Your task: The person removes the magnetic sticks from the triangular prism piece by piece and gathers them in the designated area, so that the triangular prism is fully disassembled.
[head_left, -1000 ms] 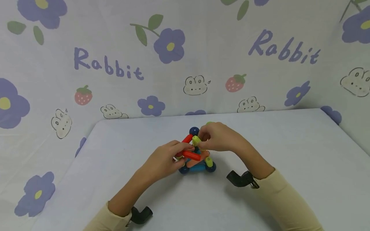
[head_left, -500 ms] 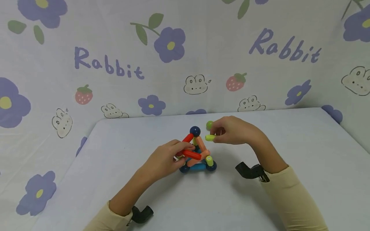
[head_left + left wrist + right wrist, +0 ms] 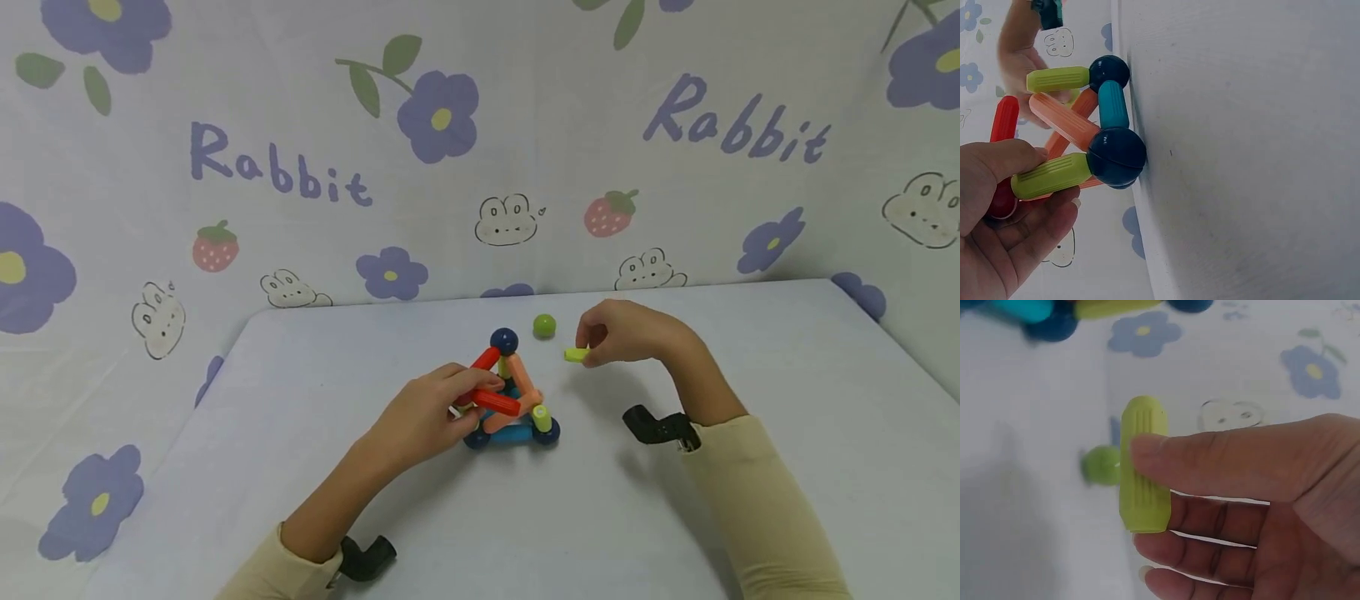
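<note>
Left hand (image 3: 431, 408): grip clamped on the upper left of the frame (image 3: 512, 434), beside a red rod (image 3: 497, 403); likely steadying it. Frame stands on the bench (image 3: 450, 533) on dark balls, which seem to act as feet. Right hand (image 3: 628, 333): grip pinching a lime rod (image 3: 1144, 481), thumb near mid-length, probably for balance; held right of the frame, apart. Green ball (image 3: 544, 326) loose behind.

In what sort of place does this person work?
Probably an indoor play corner or small recording set: a white table, a rabbit-print cloth behind it, and a toy frame.
</note>
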A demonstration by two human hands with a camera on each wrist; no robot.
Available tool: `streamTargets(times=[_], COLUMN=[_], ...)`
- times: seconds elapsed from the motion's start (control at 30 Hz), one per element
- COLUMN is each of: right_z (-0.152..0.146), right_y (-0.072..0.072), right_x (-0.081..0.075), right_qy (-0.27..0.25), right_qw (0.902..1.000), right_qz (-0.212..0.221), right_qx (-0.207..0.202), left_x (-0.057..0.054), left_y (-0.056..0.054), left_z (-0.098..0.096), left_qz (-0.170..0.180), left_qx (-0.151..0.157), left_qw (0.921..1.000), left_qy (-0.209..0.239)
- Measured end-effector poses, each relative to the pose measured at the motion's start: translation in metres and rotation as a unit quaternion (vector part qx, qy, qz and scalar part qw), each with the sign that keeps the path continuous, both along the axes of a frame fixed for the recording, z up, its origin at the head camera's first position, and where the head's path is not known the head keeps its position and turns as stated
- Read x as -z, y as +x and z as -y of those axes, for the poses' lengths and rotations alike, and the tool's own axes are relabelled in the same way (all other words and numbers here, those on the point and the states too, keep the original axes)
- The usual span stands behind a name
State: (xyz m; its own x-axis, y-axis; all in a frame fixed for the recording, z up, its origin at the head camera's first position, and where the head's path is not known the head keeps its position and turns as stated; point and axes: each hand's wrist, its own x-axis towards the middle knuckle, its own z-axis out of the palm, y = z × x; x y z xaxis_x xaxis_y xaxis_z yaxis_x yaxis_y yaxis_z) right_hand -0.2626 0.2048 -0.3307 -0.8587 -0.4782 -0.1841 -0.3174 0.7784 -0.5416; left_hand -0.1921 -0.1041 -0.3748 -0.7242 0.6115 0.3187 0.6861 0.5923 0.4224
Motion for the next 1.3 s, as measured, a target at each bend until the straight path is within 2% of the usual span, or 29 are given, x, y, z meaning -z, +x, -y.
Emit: streamTargets(times=[0.23, 0.43, 0.93, 1.3], right_z=[-0.006, -0.004, -0.002, -0.001], right_y=[-0.020, -0.026, -0.026, -0.029], right_x=[0.030, 0.042, 0.043, 0.046], right_qy=[0.050, 0.086, 0.073, 0.070], right_qw=[0.9985, 0.9957, 0.9971, 0.9972], right_qz=[0.022, 0.018, 0.017, 0.002], right_qx=[0.008, 0.031, 0.016, 0.029], left_x=[0.002, 0.001, -0.001, 0.001], left_y=[0.000, 0.000, 0.001, 0.000], left_z=[0.001, 0.001, 0.000, 0.001], left_qz=[0.005, 0.005, 0.011, 0.001], left_qx=[0.003, 0.001, -0.004, 0.001], left_qw=[1.0000, 1.0000, 0.9999, 1.0000], left_qy=[-0.001, 0.001, -0.002, -0.002])
